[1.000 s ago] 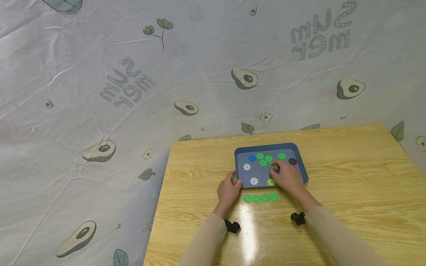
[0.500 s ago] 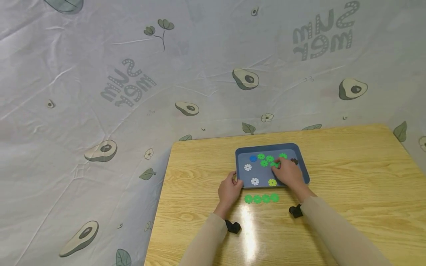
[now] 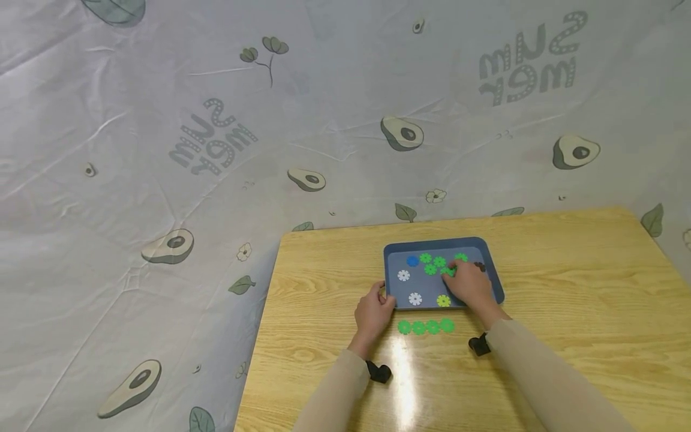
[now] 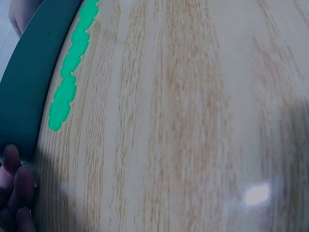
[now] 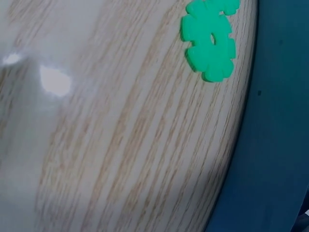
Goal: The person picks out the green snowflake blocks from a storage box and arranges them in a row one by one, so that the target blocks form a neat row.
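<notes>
The blue-grey tray [image 3: 426, 245] lies on the wooden table. My left hand [image 3: 373, 309] holds its near left corner, the thumb by the rim and the fingers along the outer side. Inside the tray, my right hand [image 3: 471, 284] has its thumb and fingertips pinched at a green notched disc [image 3: 447, 272], which they partly cover. Several more green discs [image 3: 439, 262] lie just beyond it. In front of the tray, several green discs [image 3: 418, 327] sit in a row with their edges meeting; the left wrist view shows this green row [image 4: 72, 55] along the tray wall.
Also in the tray are a blue disc [image 3: 412, 261], white discs [image 3: 415, 299], a yellow-green disc [image 3: 443, 300] and a dark brown disc [image 3: 480, 266] partly behind the right hand. A patterned cloth [image 3: 345, 108] hangs behind the table [image 3: 583, 288].
My right hand has shifted slightly within the tray, and its fingertips have come down on the green disc. A pink piece seen earlier is now covered. The left hand stays at the corner.
</notes>
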A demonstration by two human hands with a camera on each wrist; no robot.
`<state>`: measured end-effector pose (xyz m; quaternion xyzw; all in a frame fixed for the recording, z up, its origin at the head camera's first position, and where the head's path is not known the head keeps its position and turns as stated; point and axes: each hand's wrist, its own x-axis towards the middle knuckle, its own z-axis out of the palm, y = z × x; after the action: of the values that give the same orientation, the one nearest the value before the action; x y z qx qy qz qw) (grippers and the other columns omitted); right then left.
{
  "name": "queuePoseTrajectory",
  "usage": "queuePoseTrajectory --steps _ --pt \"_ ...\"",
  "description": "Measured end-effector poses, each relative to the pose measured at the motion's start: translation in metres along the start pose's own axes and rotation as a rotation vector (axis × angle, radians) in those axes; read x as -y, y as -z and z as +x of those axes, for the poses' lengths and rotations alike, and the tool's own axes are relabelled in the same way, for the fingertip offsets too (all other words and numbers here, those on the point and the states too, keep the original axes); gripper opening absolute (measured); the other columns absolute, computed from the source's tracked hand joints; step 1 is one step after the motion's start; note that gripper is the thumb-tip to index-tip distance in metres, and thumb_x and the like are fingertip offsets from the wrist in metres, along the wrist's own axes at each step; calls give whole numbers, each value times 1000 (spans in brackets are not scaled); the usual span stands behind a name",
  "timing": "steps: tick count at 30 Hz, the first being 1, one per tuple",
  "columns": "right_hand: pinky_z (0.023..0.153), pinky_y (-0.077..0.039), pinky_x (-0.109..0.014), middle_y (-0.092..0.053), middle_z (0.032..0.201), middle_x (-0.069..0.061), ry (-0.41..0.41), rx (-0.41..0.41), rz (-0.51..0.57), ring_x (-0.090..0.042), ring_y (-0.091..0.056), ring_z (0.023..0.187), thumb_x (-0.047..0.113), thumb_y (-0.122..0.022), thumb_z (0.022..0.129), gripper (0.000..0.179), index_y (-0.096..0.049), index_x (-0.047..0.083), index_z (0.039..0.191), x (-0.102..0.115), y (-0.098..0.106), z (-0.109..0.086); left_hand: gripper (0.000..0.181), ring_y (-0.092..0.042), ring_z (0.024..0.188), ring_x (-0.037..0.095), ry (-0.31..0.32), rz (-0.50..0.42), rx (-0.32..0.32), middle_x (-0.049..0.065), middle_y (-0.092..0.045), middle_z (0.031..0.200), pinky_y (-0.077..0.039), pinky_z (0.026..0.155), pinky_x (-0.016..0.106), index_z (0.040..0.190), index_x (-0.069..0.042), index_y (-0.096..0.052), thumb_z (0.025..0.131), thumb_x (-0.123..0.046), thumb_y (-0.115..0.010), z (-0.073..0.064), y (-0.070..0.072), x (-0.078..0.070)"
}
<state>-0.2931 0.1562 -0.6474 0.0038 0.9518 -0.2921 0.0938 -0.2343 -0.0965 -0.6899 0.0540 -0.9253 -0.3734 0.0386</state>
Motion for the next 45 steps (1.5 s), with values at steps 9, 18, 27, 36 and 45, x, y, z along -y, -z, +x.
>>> queuePoseTrajectory --steps 9,18,27,36,45 --pt "63 -51 -50 -62 133 -28 15 -15 -23 -37 -68 82 31 -64 101 47 -63 -1 135 -1 -4 1 49 -42 50 5 -10 3 -12 -14 -52 61 -33 52 28 137 -16 -68 89 -26 -62 0 0 0" --pt "69 -51 -54 -52 129 -33 14 -15 -42 -40 -63 87 31 -65 100 50 -60 -4 134 -2 -5 -2 48 -43 50 5 -8 7 -15 -15 -51 60 -33 52 28 136 -17 -69 89 -25 -62 -1 0 -2" --pt "53 -44 -43 -65 95 -17 55 -45 -39 -25 -54 61 27 -68 98 40 -60 1 128 2 -4 -9 48 -43 51 5 -12 8 -21 -14 -51 62 -33 52 28 135 -17 -69 88 -25 -63 -1 0 0" --pt "49 -40 -38 -69 89 -6 75 -87 45 -19 -55 58 22 -58 101 30 -63 4 125 0 -5 -17 48 -44 52 5 -12 -3 -25 -15 -52 63 -34 52 28 135 -17 -69 88 -25 -63 -2 0 2" --pt "48 -36 -36 -66 90 -6 113 -141 105 -19 -50 57 21 -57 102 29 -65 3 123 -2 0 -32 49 -46 53 5 5 4 -5 -15 -54 64 -36 54 29 137 -18 -68 89 -28 -63 -1 1 1"
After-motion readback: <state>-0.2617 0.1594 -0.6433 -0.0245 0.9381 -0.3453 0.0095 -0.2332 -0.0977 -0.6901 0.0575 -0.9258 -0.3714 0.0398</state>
